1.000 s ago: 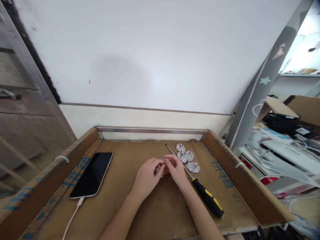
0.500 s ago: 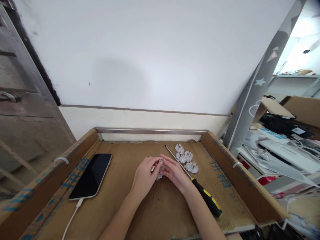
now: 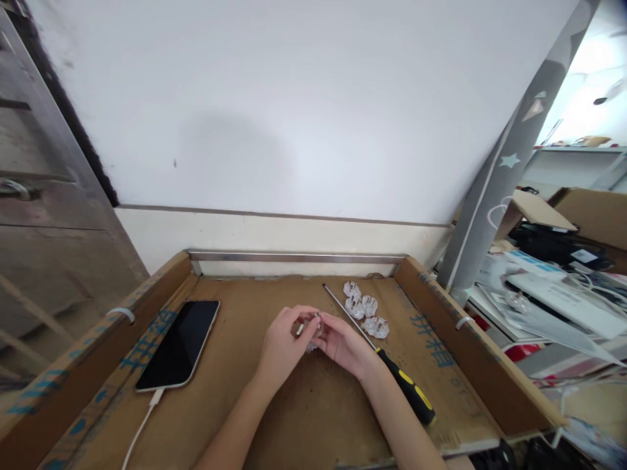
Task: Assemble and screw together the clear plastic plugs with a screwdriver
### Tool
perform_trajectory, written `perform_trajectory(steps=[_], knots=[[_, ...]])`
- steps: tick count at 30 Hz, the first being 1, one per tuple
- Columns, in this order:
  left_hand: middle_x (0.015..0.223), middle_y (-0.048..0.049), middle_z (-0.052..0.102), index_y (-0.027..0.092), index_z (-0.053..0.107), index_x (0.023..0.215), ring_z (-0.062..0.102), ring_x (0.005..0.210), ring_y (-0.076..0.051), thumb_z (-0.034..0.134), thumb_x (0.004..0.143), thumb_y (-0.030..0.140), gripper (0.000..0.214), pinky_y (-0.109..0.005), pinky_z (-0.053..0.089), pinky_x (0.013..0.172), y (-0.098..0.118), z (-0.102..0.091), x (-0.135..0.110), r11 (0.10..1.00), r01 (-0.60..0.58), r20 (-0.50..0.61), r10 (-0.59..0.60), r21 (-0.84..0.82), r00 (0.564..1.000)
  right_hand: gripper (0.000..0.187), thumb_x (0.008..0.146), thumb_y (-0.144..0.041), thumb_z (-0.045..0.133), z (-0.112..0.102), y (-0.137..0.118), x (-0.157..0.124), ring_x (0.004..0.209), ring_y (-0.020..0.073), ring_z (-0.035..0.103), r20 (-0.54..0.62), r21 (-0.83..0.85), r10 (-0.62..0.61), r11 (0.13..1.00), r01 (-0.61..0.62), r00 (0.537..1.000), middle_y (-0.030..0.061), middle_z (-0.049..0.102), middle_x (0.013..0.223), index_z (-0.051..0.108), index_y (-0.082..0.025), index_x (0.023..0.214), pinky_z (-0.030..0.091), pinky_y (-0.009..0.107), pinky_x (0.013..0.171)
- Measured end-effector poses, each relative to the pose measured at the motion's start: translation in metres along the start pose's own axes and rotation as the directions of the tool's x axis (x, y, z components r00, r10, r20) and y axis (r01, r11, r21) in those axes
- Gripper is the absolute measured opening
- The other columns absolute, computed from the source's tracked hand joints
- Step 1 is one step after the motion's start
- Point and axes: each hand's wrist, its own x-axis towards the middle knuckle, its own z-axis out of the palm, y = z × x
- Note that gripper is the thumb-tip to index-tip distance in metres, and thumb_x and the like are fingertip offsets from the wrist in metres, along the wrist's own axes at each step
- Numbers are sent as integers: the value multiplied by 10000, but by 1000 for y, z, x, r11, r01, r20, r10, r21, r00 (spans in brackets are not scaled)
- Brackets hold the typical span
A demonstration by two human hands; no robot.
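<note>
**Item:** clear plug [image 3: 312,330], a small transparent plastic piece. It is held just above the middle of the table [image 3: 304,418], between both hands. Details of the part are too small to tell.

**Left hand** [image 3: 283,347]: grip closed, fingertips pinched on the clear plug from the left.

**Right hand** [image 3: 345,341]: grip closed, fingertips on the same piece from the right, touching the left hand's fingers.

**Beside the hands:**
- Screwdriver [image 3: 392,373], black-and-yellow handle, lies diagonally just right of the right hand, tip toward the far edge.
- Loose plugs [image 3: 365,311], several clear ones, are clustered beside its shaft near the far right corner.
- Phone [image 3: 180,343], screen dark, lies near the left edge, with a white cable [image 3: 142,427] running to the near edge.

**Risk, as judged:** the piece is small and smooth, so a slackened pinch could drop it among the identical loose plugs. The right forearm lies close to the screwdriver and could nudge it.

**Surface:** brown cardboard lining, scuffed, with raised cardboard sides [image 3: 470,356].

**Room:** white wall [image 3: 294,117] behind, grey post [image 3: 494,189] and piled clutter [image 3: 553,287] to the right.
</note>
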Motion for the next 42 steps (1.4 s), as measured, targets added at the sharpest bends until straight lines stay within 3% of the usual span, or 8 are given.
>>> perform_trajectory(steps=[5,13,22,30,42], knots=[[879,-14,665,224,624,913,594,810,-156,524,836,310,153,-294,483,750,2,-1,1,997,37,13,-37,-60,999,233,742,-315,632,-2,0,0,813,93,572,18,18,16,1000,-16,1000,50,628,945,632,-159,916,460,243,798],[905,-17,656,229,617,949,588,850,-157,517,847,294,157,-301,477,779,-1,1,0,999,-32,-15,32,-11,999,237,762,-320,619,0,0,0,803,70,579,15,25,-44,999,43,999,20,633,918,634,-186,957,455,224,802],[907,-22,671,220,634,924,598,839,-159,519,840,300,163,-297,482,766,0,2,1,998,-1,-8,0,-67,1000,319,739,-331,645,-3,1,1,829,90,588,-37,12,-44,999,45,998,56,627,993,613,-169,1012,462,228,781],[847,-21,681,198,642,863,612,795,-158,559,806,303,145,-292,482,739,1,1,2,988,46,-23,-50,-149,998,318,700,-296,688,-7,2,5,739,77,580,-85,25,-36,999,38,996,28,636,900,621,-175,986,470,221,719],[862,-10,670,220,640,873,582,795,-150,556,818,256,106,-284,466,733,0,1,1,996,-58,-48,55,-65,997,329,712,-313,678,-8,2,6,772,92,594,-128,9,-41,999,43,991,54,633,957,616,-156,995,473,223,701]])
